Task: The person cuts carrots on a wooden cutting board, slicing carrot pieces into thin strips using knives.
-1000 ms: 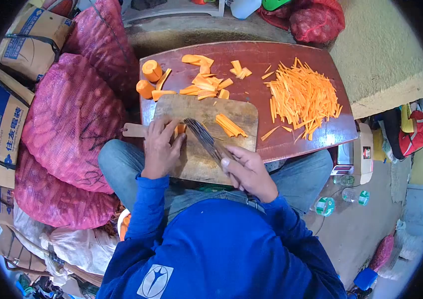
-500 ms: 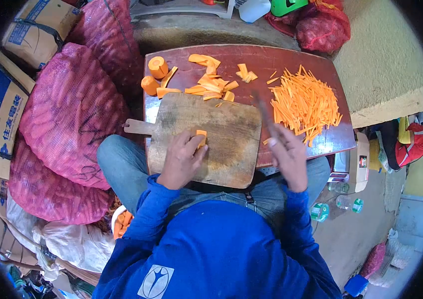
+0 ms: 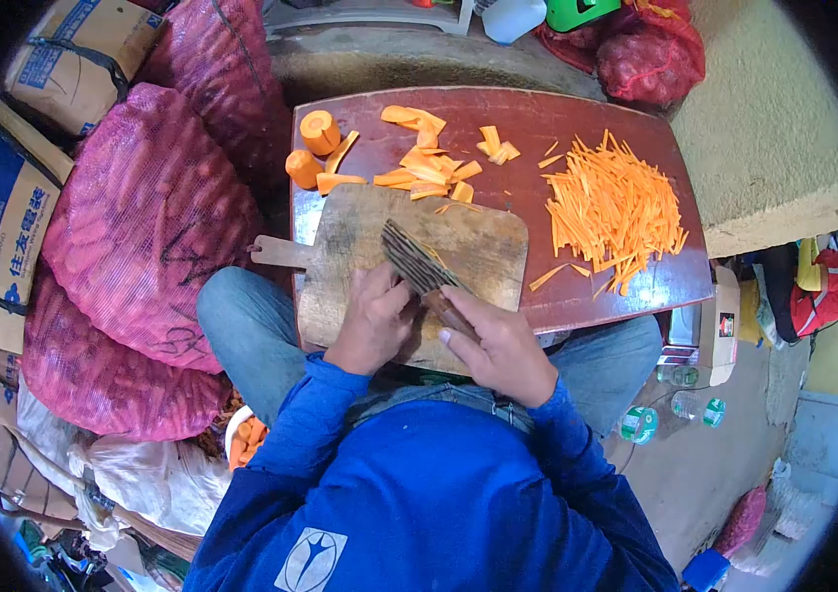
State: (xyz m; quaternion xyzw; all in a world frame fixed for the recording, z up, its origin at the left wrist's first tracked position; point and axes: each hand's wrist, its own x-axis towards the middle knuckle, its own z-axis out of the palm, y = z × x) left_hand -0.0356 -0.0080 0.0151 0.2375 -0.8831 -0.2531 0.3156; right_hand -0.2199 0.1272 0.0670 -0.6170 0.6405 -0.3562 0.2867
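My right hand (image 3: 500, 347) grips a knife (image 3: 422, 260) by its wooden handle, the dark blade slanting up and left over the wooden cutting board (image 3: 350, 222). Fingers bent, my left hand (image 3: 372, 321) presses down on the board right beside the blade. The carrot piece under its fingertips is hidden by the blade and fingers now. Behind the board lie carrot slices (image 3: 429, 173) and two thick carrot chunks, one of them an upright carrot stub (image 3: 320, 132). A heap of carrot strips (image 3: 616, 207) sits on the right of the red-brown table (image 3: 528, 109).
Full red mesh sacks (image 3: 143, 227) crowd the left, with cardboard boxes (image 3: 4, 222) beyond them. By my left leg is a white container (image 3: 236, 422) with carrot pieces. Plastic bottles (image 3: 639, 424) stand on the floor at right, near a low concrete wall (image 3: 764, 118).
My right hand has swung left with the knife, from the strip heap to above the board beside my left hand. A few strips now lie apart at the heap's near left edge.
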